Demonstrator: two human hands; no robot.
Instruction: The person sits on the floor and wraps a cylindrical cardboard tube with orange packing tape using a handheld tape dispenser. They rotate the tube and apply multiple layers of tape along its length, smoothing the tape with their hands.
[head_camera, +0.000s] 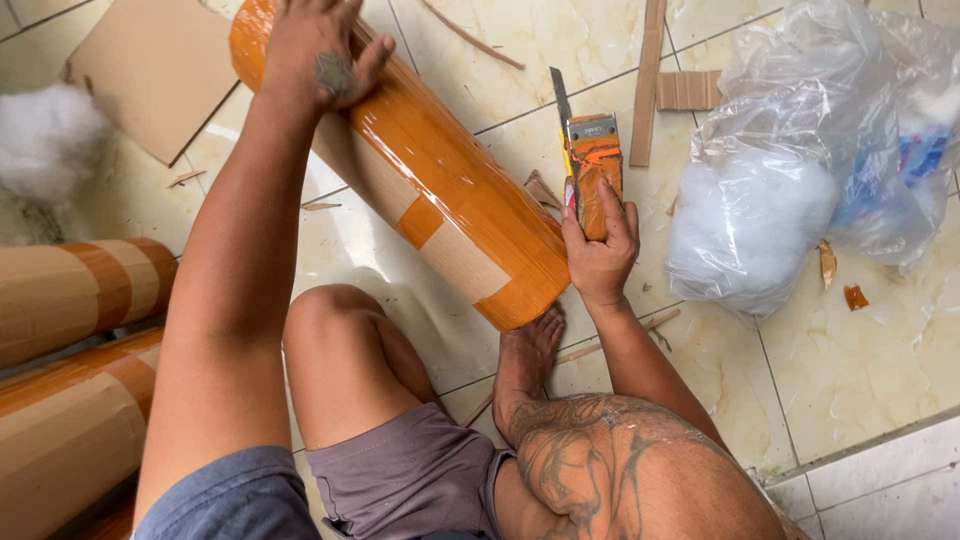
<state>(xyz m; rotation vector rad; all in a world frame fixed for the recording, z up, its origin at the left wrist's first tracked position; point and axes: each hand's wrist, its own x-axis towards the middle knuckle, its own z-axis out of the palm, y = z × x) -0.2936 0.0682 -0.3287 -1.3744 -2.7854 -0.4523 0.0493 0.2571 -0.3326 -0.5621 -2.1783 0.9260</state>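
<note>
left hand (318, 55): spread flat, palm down, pressing the far end of the long cardboard cylinder wrapped in glossy orange tape (440, 190); nothing gripped.
right hand (600, 250): closed around the orange-taped handle of a utility knife with a thin metal blade (585, 150); blade points away from the body, clear of the wrap.
cylinder: lies diagonally on the cream marble-pattern tile floor (860, 370), near end resting by the bare foot (530, 350); 2 bare cardboard patches show in the wrap.
step (judged): roll steadied, cutter poised beside the near end; no cut visible.
next move calls for: firm hold, blade edge brought to the tape, fingers kept off its line.
nearby: 2 similar taped rolls (70, 350) at left, clear plastic bag of white stuffing (780, 200) at right.
</note>
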